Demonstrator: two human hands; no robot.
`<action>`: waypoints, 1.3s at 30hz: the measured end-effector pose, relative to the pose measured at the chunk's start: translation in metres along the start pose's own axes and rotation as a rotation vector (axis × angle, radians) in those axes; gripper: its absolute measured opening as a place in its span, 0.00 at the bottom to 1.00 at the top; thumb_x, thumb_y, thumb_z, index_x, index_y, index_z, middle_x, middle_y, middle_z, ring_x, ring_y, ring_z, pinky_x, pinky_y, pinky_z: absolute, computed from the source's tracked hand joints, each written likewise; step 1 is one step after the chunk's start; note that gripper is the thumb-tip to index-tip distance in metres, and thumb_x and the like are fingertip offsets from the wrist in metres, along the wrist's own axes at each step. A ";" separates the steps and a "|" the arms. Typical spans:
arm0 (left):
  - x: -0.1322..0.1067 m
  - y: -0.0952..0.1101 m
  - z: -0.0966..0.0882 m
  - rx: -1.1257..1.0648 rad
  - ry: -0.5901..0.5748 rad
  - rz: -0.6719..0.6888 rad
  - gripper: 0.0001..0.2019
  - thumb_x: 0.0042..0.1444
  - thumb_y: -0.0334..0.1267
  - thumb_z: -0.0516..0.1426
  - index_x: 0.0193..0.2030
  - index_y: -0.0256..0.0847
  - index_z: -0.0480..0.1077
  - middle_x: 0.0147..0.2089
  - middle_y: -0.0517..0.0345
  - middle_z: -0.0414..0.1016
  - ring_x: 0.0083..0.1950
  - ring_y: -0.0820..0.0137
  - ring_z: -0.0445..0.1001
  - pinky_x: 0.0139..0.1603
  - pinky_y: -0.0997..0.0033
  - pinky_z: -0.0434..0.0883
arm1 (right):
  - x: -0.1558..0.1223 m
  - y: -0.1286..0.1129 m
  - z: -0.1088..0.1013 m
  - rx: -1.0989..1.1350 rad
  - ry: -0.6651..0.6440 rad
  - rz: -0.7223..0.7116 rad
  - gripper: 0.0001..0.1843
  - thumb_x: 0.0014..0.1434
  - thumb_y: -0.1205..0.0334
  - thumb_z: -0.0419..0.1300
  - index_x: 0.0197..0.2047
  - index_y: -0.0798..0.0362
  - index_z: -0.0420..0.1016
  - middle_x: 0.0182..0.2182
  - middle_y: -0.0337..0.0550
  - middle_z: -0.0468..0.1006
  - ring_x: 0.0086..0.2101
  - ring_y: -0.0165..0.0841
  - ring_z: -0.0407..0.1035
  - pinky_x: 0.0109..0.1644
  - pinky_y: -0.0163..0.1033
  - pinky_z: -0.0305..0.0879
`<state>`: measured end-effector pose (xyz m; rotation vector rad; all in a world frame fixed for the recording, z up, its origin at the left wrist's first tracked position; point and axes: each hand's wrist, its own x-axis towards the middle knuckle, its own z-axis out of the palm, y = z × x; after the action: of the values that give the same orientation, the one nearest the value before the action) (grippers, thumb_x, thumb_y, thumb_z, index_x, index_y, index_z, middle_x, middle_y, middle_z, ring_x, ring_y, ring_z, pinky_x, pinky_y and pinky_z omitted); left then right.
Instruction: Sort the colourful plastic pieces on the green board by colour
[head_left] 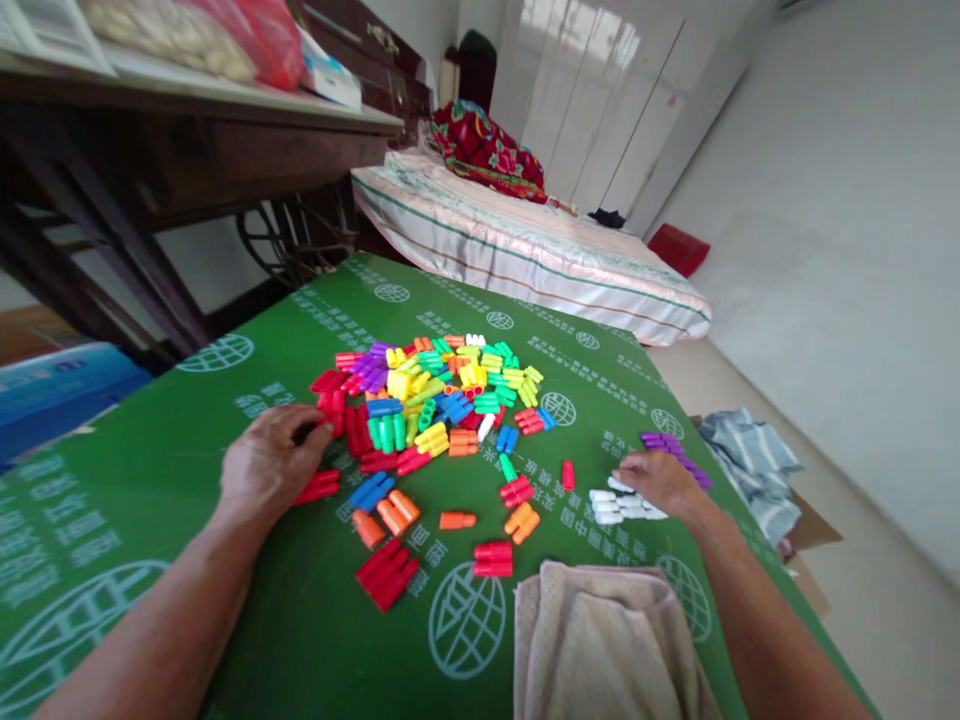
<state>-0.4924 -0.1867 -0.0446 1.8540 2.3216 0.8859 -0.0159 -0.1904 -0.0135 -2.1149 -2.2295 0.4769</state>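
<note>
A heap of small plastic pieces [431, 400] in red, orange, yellow, green, blue, purple and white lies on a green printed table [150, 520]. My left hand [270, 462] rests palm down at the heap's left edge, fingers curled over red pieces [319, 487]. My right hand [660, 480] lies on the right side of the table, fingers pressed onto a row of white pieces [619, 507]. A row of purple pieces [675, 450] lies just beyond it.
A beige towel [600, 640] lies at the table's near edge. A dark wooden table [187, 130] stands at the back left, a bed [525, 250] behind. Striped cloth [750, 460] lies on the floor to the right.
</note>
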 end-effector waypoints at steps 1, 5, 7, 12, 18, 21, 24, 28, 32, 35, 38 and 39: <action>0.000 0.000 0.000 0.000 0.002 -0.002 0.21 0.51 0.50 0.46 0.38 0.38 0.73 0.46 0.49 0.75 0.49 0.59 0.72 0.51 0.60 0.69 | 0.001 -0.002 0.000 -0.001 -0.001 -0.007 0.15 0.56 0.55 0.53 0.23 0.49 0.75 0.19 0.36 0.72 0.22 0.28 0.64 0.26 0.33 0.53; -0.001 -0.001 0.000 0.000 0.013 0.008 0.20 0.51 0.49 0.46 0.38 0.38 0.73 0.46 0.49 0.75 0.49 0.60 0.72 0.51 0.61 0.69 | 0.006 -0.007 0.002 -0.015 -0.004 -0.042 0.18 0.56 0.55 0.54 0.18 0.50 0.72 0.19 0.37 0.71 0.21 0.28 0.63 0.26 0.33 0.53; -0.002 -0.001 0.000 -0.004 0.017 0.019 0.20 0.52 0.49 0.46 0.38 0.38 0.73 0.46 0.50 0.75 0.49 0.60 0.71 0.52 0.61 0.68 | 0.008 -0.007 0.004 -0.027 0.004 -0.057 0.19 0.56 0.57 0.55 0.16 0.51 0.70 0.19 0.38 0.71 0.22 0.27 0.62 0.27 0.33 0.53; -0.001 -0.001 0.002 -0.005 0.020 0.008 0.19 0.52 0.48 0.47 0.38 0.39 0.73 0.47 0.50 0.75 0.49 0.61 0.71 0.52 0.62 0.68 | 0.008 -0.003 0.005 -0.037 0.021 -0.066 0.21 0.57 0.55 0.52 0.15 0.51 0.67 0.21 0.38 0.70 0.22 0.27 0.61 0.28 0.33 0.54; -0.002 -0.004 0.003 -0.015 0.041 0.038 0.19 0.53 0.48 0.47 0.39 0.38 0.73 0.46 0.50 0.75 0.48 0.61 0.72 0.50 0.62 0.69 | 0.010 -0.004 0.006 -0.030 0.002 -0.095 0.23 0.58 0.52 0.51 0.14 0.51 0.62 0.19 0.37 0.66 0.21 0.27 0.61 0.28 0.33 0.54; -0.003 -0.004 0.003 -0.015 0.037 0.042 0.19 0.52 0.47 0.48 0.39 0.38 0.73 0.46 0.49 0.75 0.49 0.60 0.72 0.50 0.62 0.69 | 0.011 -0.005 0.008 -0.025 -0.008 -0.104 0.24 0.57 0.52 0.51 0.13 0.52 0.61 0.20 0.38 0.67 0.22 0.27 0.61 0.29 0.33 0.55; -0.003 -0.003 0.002 -0.013 0.026 0.034 0.19 0.52 0.47 0.48 0.39 0.37 0.73 0.46 0.49 0.74 0.49 0.61 0.72 0.50 0.62 0.68 | 0.010 -0.004 0.009 -0.017 -0.006 -0.105 0.24 0.57 0.51 0.50 0.13 0.51 0.60 0.20 0.38 0.67 0.22 0.27 0.61 0.29 0.33 0.55; -0.003 -0.001 0.000 -0.007 0.010 0.024 0.19 0.53 0.47 0.47 0.40 0.37 0.73 0.47 0.49 0.74 0.49 0.61 0.71 0.51 0.63 0.68 | 0.010 -0.004 0.005 -0.006 0.014 -0.086 0.24 0.56 0.48 0.49 0.14 0.51 0.58 0.18 0.38 0.65 0.21 0.27 0.58 0.27 0.34 0.53; -0.004 0.000 0.000 0.001 -0.006 0.026 0.20 0.54 0.47 0.46 0.41 0.37 0.72 0.48 0.49 0.74 0.49 0.63 0.71 0.51 0.64 0.67 | 0.011 -0.007 -0.001 0.019 0.032 -0.063 0.23 0.55 0.45 0.48 0.15 0.50 0.57 0.16 0.36 0.63 0.20 0.28 0.57 0.25 0.34 0.50; -0.005 0.000 0.000 -0.009 0.003 0.013 0.19 0.54 0.47 0.47 0.41 0.38 0.72 0.48 0.50 0.74 0.49 0.64 0.70 0.52 0.66 0.67 | 0.015 -0.013 -0.005 0.055 0.036 -0.055 0.22 0.55 0.44 0.48 0.17 0.50 0.61 0.16 0.36 0.65 0.20 0.28 0.59 0.25 0.34 0.51; -0.005 0.000 -0.001 -0.007 -0.010 -0.003 0.18 0.54 0.46 0.47 0.40 0.39 0.72 0.48 0.50 0.73 0.49 0.65 0.70 0.51 0.67 0.67 | 0.024 -0.024 -0.008 0.104 0.044 -0.080 0.21 0.54 0.44 0.50 0.21 0.50 0.69 0.19 0.37 0.70 0.23 0.30 0.63 0.27 0.34 0.56; -0.006 -0.001 -0.001 -0.008 -0.015 -0.005 0.18 0.54 0.47 0.47 0.41 0.39 0.72 0.48 0.51 0.73 0.49 0.65 0.70 0.51 0.67 0.67 | 0.028 -0.028 -0.009 0.118 0.044 -0.096 0.21 0.54 0.45 0.50 0.23 0.51 0.71 0.21 0.37 0.73 0.24 0.30 0.65 0.29 0.34 0.57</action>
<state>-0.4917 -0.1922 -0.0457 1.8443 2.3096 0.8757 -0.0435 -0.1624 -0.0034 -1.9327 -2.2085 0.5362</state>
